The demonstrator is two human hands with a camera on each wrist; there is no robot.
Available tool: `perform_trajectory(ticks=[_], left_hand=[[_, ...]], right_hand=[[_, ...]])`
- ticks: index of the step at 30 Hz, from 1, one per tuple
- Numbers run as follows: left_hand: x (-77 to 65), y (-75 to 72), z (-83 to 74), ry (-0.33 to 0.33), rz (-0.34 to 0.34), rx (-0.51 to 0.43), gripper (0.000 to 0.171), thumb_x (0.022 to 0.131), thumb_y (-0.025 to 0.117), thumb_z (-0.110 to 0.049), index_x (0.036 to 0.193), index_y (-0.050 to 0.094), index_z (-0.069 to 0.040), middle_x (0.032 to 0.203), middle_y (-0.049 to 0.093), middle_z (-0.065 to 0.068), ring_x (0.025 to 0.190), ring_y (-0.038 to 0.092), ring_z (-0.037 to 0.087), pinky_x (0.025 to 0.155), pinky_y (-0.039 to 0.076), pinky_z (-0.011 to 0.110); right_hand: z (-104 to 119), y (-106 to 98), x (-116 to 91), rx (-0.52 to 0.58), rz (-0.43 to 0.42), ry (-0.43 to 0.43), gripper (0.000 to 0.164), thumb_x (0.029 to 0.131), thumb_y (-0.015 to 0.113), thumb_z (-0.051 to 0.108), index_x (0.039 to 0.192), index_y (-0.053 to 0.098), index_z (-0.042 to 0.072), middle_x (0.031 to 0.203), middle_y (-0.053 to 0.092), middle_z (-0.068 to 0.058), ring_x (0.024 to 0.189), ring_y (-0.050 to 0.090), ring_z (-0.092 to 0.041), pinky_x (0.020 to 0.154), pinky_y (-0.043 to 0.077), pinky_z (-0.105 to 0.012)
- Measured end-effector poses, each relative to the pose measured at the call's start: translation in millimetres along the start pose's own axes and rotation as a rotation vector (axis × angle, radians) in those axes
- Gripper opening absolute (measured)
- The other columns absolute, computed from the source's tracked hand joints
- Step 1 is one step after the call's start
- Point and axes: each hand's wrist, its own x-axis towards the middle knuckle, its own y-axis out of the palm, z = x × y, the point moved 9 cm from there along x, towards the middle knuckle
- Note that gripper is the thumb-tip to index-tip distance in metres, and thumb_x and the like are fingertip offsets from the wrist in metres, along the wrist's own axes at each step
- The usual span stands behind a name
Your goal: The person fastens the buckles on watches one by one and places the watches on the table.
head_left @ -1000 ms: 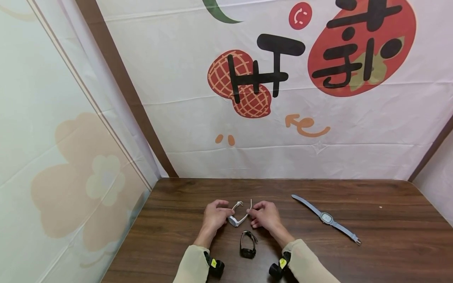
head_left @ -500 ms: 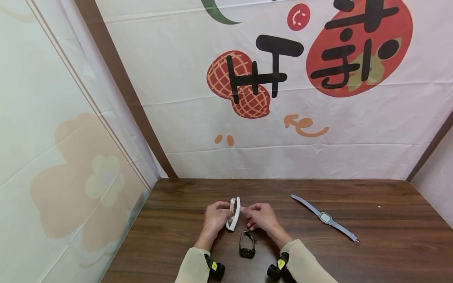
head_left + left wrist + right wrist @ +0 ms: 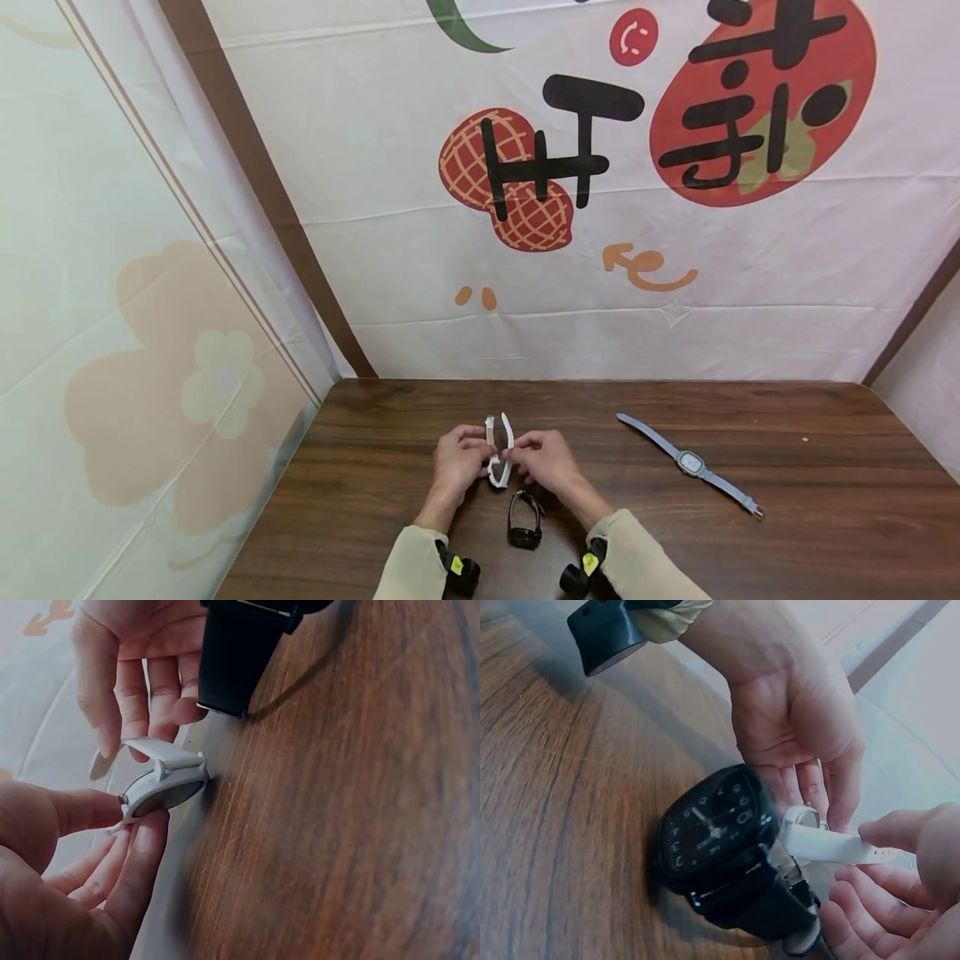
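Note:
A white wristwatch (image 3: pixel 498 482) with its strap unbuckled is held off the brown table, both strap ends pointing away from me. My left hand (image 3: pixel 453 460) pinches the round case (image 3: pixel 169 787) between thumb and fingers. My right hand (image 3: pixel 553 461) has one half of the white strap (image 3: pixel 829 844) between thumb and fingers, near its holed end. Just in front of the hands a black wristwatch (image 3: pixel 524 536) stands on the table with its strap looped; its dark square face (image 3: pixel 712 825) shows in the right wrist view.
A light blue wristwatch (image 3: pixel 691 463) lies stretched out flat on the right part of the wooden table (image 3: pixel 825 533). Behind the table hangs a printed white cloth (image 3: pixel 750 333), and another cloth (image 3: pixel 150 417) hangs along the left side.
The white watch has turned in my left hand, and its strap halves have come closer together. My right hand let go of the strap, shifted left and took hold of it again.

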Motion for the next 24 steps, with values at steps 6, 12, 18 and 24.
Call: perform_trajectory(ticks=[6, 12, 18, 24], left_hand=[[0.9, -4.1, -1.9, 0.003, -0.063, -0.039, 0.03, 0.082, 0.068, 0.008, 0.112, 0.064, 0.006, 0.088, 0.069, 0.014, 0.066, 0.062, 0.012, 0.056, 0.056, 0.025], [1.5, -6.3, -0.3, -0.008, -0.081, -0.106, 0.031, 0.08, 0.067, 0.012, 0.11, 0.063, 0.008, 0.088, 0.068, 0.016, 0.065, 0.062, 0.01, 0.056, 0.056, 0.023], [-0.4, -6.5, -1.4, -0.014, -0.03, -0.166, 0.042, 0.083, 0.064, 0.008, 0.124, 0.056, 0.01, 0.102, 0.069, 0.026, 0.073, 0.065, 0.012, 0.062, 0.057, 0.023], [-6.3, -6.0, -1.1, -0.034, 0.049, -0.235, 0.052, 0.086, 0.062, 0.004, 0.135, 0.047, 0.009, 0.112, 0.069, 0.027, 0.074, 0.064, 0.011, 0.064, 0.057, 0.022]], right_hand=[[2, -3, -1, 0.14, -0.013, 0.024, 0.015, 0.085, 0.071, 0.003, 0.092, 0.068, -0.01, 0.082, 0.073, -0.019, 0.062, 0.067, -0.018, 0.059, 0.058, -0.033], [3, -10, -3, 0.217, -0.033, 0.036, 0.016, 0.086, 0.07, 0.003, 0.095, 0.067, -0.01, 0.09, 0.072, -0.024, 0.066, 0.07, -0.022, 0.065, 0.06, -0.037], [11, -21, -8, 0.258, -0.047, 0.005, 0.018, 0.087, 0.07, 0.002, 0.098, 0.066, -0.012, 0.094, 0.072, -0.025, 0.069, 0.071, -0.023, 0.068, 0.061, -0.038], [15, -29, -14, 0.292, -0.03, 0.006, 0.019, 0.088, 0.071, 0.003, 0.099, 0.065, -0.011, 0.091, 0.072, -0.021, 0.071, 0.071, -0.021, 0.071, 0.061, -0.038]])
